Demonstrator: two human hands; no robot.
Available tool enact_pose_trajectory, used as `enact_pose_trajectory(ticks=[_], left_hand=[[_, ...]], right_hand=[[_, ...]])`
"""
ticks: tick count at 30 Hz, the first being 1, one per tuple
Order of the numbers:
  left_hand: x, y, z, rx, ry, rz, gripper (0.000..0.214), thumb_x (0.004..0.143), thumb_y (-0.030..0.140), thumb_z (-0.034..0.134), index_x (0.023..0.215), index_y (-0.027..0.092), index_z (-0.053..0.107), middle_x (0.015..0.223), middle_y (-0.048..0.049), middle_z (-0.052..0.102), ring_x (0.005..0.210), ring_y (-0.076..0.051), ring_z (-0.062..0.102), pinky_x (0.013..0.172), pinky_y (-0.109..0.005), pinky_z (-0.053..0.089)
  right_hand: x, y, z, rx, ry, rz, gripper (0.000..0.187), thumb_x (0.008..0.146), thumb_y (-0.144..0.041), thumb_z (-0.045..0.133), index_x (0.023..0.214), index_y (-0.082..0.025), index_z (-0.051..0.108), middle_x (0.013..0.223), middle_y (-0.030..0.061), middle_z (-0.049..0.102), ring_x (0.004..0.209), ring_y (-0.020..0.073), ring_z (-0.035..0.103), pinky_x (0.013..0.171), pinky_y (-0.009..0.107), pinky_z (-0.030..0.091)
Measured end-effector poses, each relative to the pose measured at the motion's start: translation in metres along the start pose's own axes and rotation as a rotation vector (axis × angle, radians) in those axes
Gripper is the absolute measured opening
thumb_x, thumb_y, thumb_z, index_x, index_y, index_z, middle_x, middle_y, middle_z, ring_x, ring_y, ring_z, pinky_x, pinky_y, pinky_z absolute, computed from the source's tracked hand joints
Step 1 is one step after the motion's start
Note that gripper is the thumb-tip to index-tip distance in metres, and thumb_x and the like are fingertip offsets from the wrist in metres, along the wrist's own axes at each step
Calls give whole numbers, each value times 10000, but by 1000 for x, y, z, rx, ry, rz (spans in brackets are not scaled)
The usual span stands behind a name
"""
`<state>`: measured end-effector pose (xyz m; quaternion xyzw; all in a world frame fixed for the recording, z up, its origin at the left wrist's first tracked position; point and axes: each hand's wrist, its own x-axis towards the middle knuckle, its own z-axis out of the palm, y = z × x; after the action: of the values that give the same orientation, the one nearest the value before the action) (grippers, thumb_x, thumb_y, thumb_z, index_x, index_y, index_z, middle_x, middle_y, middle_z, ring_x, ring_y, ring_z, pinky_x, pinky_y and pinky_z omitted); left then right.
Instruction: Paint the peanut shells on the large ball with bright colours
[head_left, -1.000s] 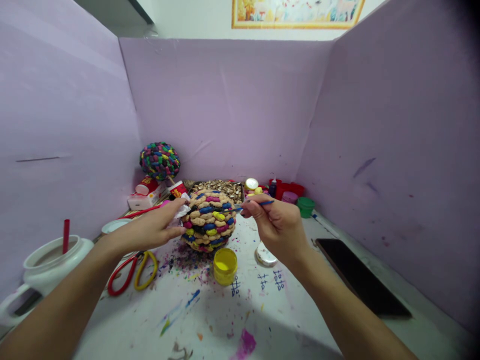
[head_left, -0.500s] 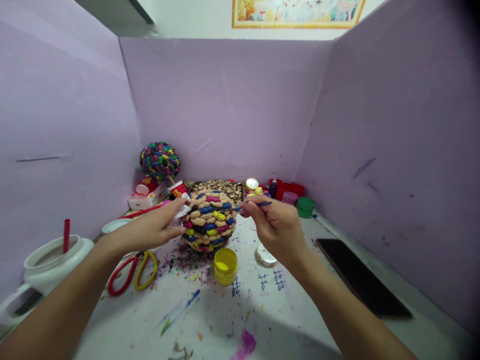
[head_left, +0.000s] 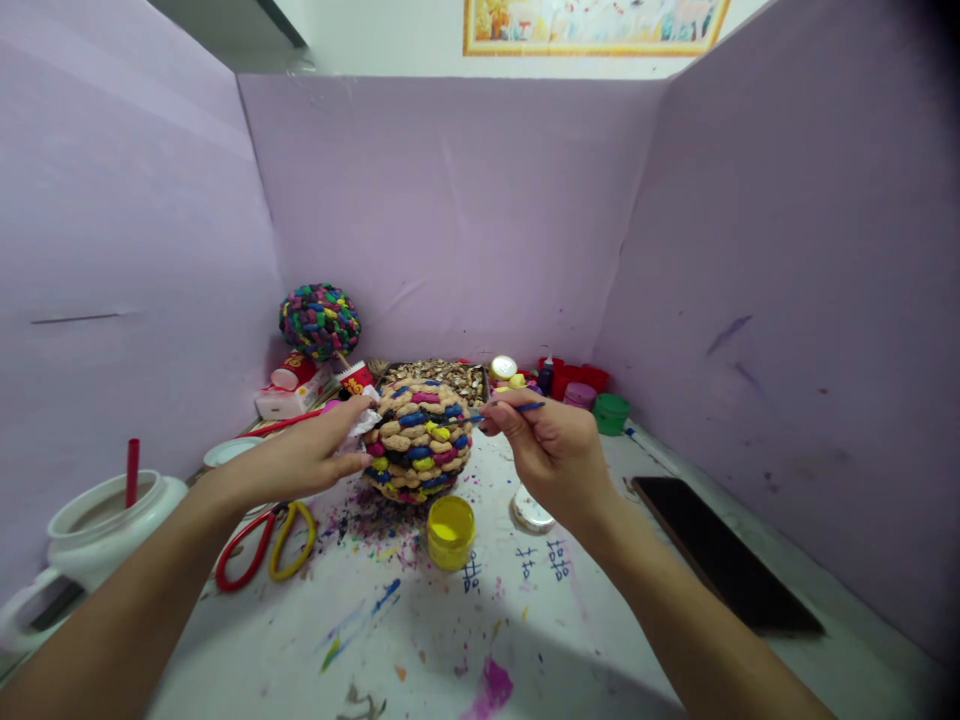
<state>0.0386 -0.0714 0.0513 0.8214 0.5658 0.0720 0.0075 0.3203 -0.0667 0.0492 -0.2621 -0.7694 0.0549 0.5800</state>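
Note:
A round ball covered in peanut shells (head_left: 420, 455), some bare tan and others painted blue, yellow, magenta or black, rests on the table. My left hand (head_left: 330, 445) steadies its left side, with a crumpled white tissue (head_left: 365, 421) between fingers and ball. Pinched in my right hand (head_left: 551, 440) is a thin blue paintbrush (head_left: 529, 407); its tip meets a yellow-painted shell on the ball's front. An open jar of yellow paint (head_left: 451, 533) stands just in front of the ball. To its right lies a white lid (head_left: 532, 509).
Red-and-yellow-handled scissors (head_left: 266, 545) and a white jug (head_left: 112, 525) are on the left. A dark phone (head_left: 724, 555) lies right. Behind are a tray of peanut shells (head_left: 457, 380), a finished-looking colourful ball (head_left: 320, 321) and a green tub (head_left: 610, 414). Purple panels (head_left: 450, 220) surround the table.
The brush tip has shifted slightly left along the shell, and yellow now shows further left on it. Both hands have otherwise stayed almost in place.

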Motion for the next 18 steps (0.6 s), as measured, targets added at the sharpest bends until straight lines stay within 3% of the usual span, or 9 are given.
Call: enact_pose_trajectory(ticks=[9, 18], left_hand=[[0, 1, -1, 15, -1, -7, 711, 872, 465, 418, 1446, 95, 220, 1503, -166, 320, 1356, -281, 344, 1097, -403, 301], [-1, -1, 0, 28, 12, -12, 724, 859, 471, 428, 1442, 85, 240, 1505, -170, 314, 1351, -295, 350, 1095, -395, 312]], right_hand=[[1, 0, 3, -17, 0, -54, 160, 894, -195, 509, 805, -160, 638, 691, 31, 696, 620, 127, 648, 578, 228, 493], [1, 0, -2, -72, -12, 16, 240, 899, -256, 497, 731, -152, 634, 649, 43, 684, 577, 140, 629, 523, 246, 457]])
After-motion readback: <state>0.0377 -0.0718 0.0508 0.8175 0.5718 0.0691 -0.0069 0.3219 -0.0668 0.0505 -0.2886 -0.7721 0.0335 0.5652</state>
